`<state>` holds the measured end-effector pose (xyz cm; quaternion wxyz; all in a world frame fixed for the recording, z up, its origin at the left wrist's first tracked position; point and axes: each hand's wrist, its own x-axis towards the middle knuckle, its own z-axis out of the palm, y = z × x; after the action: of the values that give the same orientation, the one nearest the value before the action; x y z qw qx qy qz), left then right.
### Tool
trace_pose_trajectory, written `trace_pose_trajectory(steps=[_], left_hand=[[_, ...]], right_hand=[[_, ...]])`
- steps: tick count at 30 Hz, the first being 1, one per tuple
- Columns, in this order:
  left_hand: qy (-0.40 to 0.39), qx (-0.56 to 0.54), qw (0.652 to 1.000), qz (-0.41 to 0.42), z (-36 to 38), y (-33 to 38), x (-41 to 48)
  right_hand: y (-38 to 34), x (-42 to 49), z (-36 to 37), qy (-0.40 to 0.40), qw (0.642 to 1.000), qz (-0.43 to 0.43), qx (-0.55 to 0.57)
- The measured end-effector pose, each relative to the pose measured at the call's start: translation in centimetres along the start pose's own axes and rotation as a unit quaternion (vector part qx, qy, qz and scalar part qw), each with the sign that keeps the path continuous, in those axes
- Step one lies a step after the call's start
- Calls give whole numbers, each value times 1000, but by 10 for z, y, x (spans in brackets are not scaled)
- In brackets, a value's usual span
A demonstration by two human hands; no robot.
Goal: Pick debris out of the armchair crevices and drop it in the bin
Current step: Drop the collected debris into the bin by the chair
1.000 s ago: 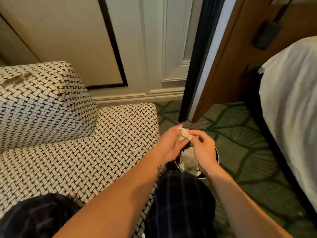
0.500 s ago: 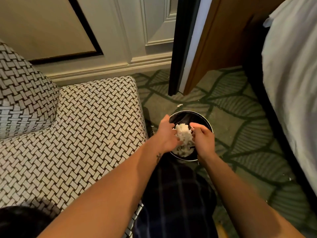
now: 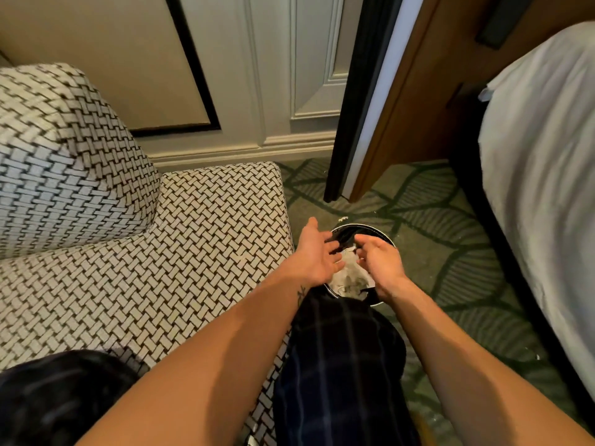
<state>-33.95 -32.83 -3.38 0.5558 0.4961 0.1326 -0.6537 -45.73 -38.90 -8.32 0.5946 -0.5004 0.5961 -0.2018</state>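
The debris wad point(image 3: 349, 278) has dropped into the bin point(image 3: 381, 232), left hand point(image 3: 317, 255) spread, right hand point(image 3: 381, 263) loosely curled and empty; next, likely re-probe the armchair point(image 3: 193, 252) crevices.

Bedroom: bed point(image 3: 547, 140), armchair point(image 3: 209, 236), carpet point(image 3: 450, 252).

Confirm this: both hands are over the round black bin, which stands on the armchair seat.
Wrong in one point. The head view shows the bin on the green carpet beside the armchair seat, not on it. The left hand and right hand are indeed over it.
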Motion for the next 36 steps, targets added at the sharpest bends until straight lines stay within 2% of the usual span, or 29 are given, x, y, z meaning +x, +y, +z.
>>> trace_pose_trajectory(steps=[3, 10, 21, 28, 36], left_hand=[[-4, 1, 1000, 16, -3, 3, -15], [-32, -18, 998, 47, -14, 7, -52], [-60, -134, 981, 128, -90, 32, -131], [2, -176, 957, 230, -188, 60, -216], [55, -269, 907, 318, -318, 71, -309]], right_hand=[[-8, -11, -1, 4, 1000, 4, 9], [-50, -56, 8, -66, 996, -4, 63], [-103, -135, 79, -220, 973, -57, 37], [-124, -208, 181, -352, 933, -50, 57], [-125, -306, 303, -504, 861, -62, -31]])
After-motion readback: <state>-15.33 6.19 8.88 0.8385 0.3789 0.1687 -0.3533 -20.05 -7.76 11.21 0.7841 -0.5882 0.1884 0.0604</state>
